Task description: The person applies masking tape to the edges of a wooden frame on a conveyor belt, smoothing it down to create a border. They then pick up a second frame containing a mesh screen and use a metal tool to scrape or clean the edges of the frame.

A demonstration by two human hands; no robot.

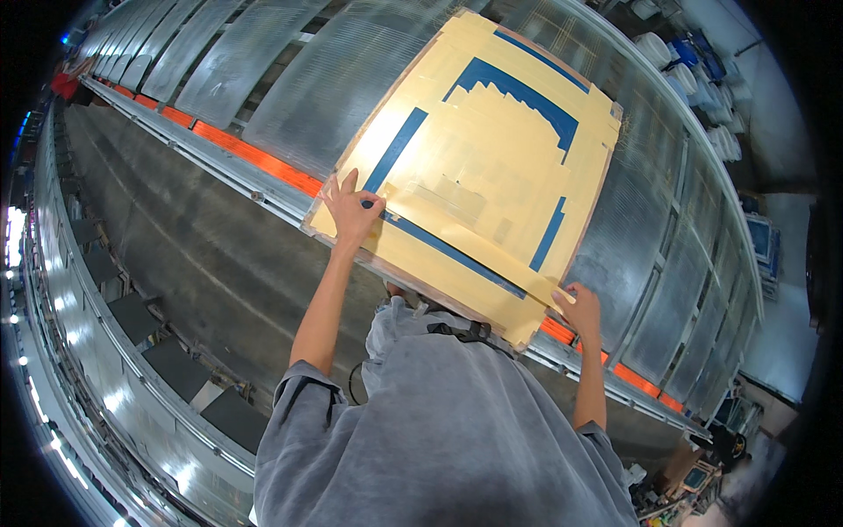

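A large rectangular framed panel (600,198) lies before me, mostly covered in pale yellow tape, with blue strips (395,151) showing between the taped areas. A jagged-edged blue patch (527,95) shows near its far end. A long strip of yellow masking tape (492,255) stretches along the upper side of the near blue band (452,255). My left hand (351,211) pinches thumb and forefinger at the strip's left end, other fingers raised. At the panel's right edge, my right hand (580,310) grips the other end, which looks lifted off the surface.
Beneath the panel runs a long table of translucent ribbed sheets (303,97), with an orange strip (255,158) and metal rail along its near edge. Another long table (167,439) stands left across the aisle. White buckets (654,51) sit beyond the far side.
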